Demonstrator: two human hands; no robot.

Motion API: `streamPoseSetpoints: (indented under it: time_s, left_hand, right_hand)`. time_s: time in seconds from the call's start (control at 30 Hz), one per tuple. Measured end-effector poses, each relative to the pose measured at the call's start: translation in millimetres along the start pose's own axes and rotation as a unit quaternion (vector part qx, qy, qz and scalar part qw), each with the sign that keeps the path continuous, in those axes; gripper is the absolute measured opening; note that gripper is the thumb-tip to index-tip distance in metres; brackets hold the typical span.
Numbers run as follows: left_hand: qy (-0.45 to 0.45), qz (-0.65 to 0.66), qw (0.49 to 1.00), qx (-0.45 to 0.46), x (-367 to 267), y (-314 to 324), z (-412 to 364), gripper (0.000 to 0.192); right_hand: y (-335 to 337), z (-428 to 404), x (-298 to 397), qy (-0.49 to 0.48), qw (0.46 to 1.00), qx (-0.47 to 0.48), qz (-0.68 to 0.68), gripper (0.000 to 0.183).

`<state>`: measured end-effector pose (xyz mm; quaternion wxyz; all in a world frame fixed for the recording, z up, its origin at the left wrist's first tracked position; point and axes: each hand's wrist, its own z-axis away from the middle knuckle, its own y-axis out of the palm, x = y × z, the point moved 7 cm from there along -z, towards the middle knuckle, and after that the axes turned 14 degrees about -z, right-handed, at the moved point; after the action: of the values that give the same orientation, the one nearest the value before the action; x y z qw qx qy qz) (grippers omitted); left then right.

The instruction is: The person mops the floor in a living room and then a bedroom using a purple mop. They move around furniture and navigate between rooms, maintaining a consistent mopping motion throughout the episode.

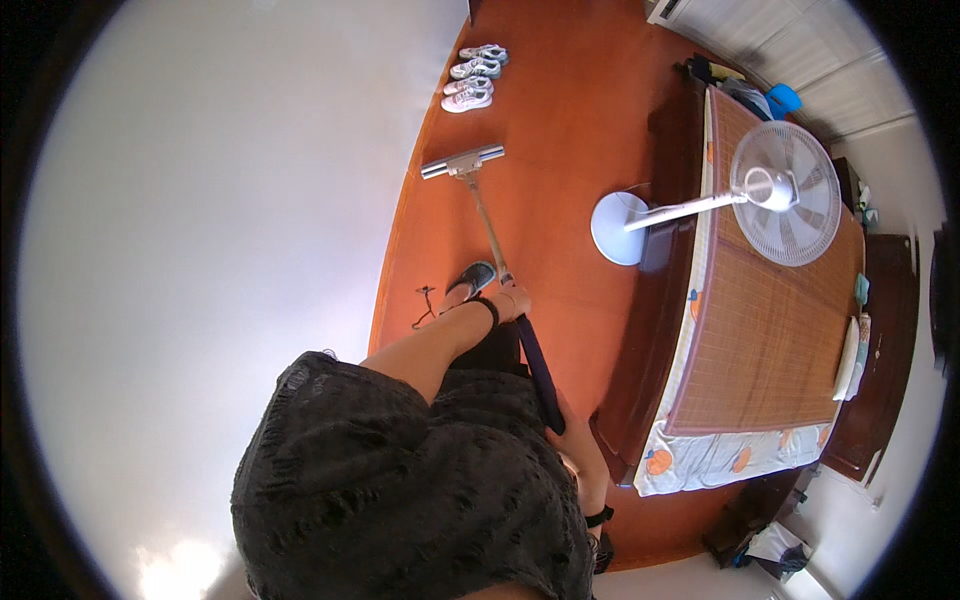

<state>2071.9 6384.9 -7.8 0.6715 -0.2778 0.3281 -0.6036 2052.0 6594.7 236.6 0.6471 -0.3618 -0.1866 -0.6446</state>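
Observation:
Both my hands are on a sponge mop [487,223] that slants away from my body. My left hand [514,301] wraps around the pole just above the dark purple grip sleeve [537,364]. Lower in the picture, my right hand [579,441] holds the end of that sleeve. The wide mop head [463,162] rests on the reddish-orange floor [555,150], its left end close to the wall. A foot in a dark clog [471,277] stands beside the pole.
Several light sneakers [471,79] line the white wall [225,187]. A white pedestal fan [619,227] stands against a dark wooden bed [637,375] with a woven mat [765,337]. A thin dark object [426,304] lies near the clog.

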Motion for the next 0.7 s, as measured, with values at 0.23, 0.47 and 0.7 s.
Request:
streamPoseSetpoints:
  time_s: [0.23, 0.47, 0.7]
  left_hand:
    - [0.059, 0.131, 0.985, -0.099, -237, 41, -43, 0.007]
    - [0.424, 0.049, 0.894, 0.139, -512, 21, 0, 0.040]
    - [0.592, -0.062, 0.764, 0.249, -586, 21, 110, 0.022]
  right_hand:
    - [-49, 170, -116, -0.098, 0.993, -0.058, 0.006, 0.061]
    - [-67, 384, -232, 0.208, 0.969, -0.108, 0.076, 0.057]
    - [26, 502, -266, 0.309, 0.936, -0.156, -0.061, 0.061]
